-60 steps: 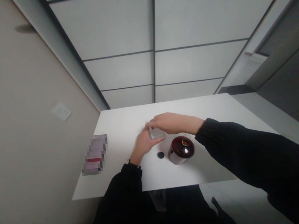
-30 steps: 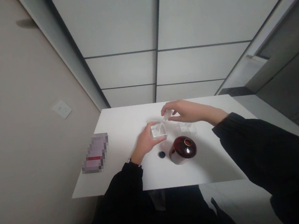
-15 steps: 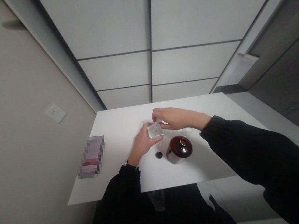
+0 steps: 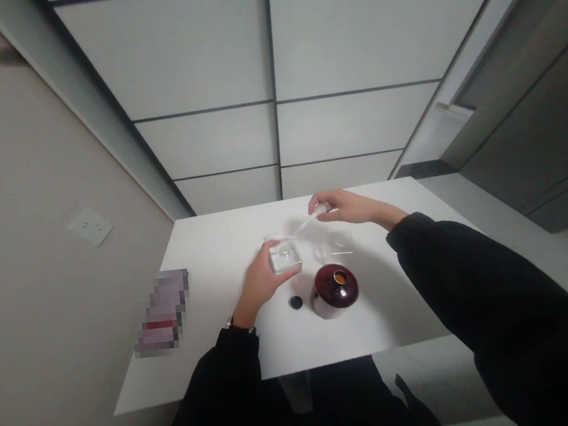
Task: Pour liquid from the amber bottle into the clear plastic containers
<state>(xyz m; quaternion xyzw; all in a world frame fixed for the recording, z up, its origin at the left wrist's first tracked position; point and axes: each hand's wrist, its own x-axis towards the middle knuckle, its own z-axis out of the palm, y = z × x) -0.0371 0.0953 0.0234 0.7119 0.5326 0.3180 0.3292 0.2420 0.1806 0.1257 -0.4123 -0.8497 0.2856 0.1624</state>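
Observation:
My left hand (image 4: pixel 261 283) grips a small clear container (image 4: pixel 284 258) standing on the white table (image 4: pixel 217 246). My right hand (image 4: pixel 339 206) pinches a thin clear dropper (image 4: pixel 305 224), which slants down toward the container; its tip is just above the container's right side. A dark red-brown bottle (image 4: pixel 335 290) stands uncapped in front of the container, and its small black cap (image 4: pixel 296 301) lies on the table to its left. A clear plastic wrapper (image 4: pixel 336 245) lies under my right wrist.
A blurred, pixelated rectangular object (image 4: pixel 161 313) lies near the table's left edge. The table stands against a beige wall with a white outlet (image 4: pixel 89 226) on the left. Tiled floor stretches beyond the far edge, with dark cabinets at the right.
My right hand lifted the dropper out of the container and drew back to the right, so the dropper now slants down toward it. My left hand kept its hold.

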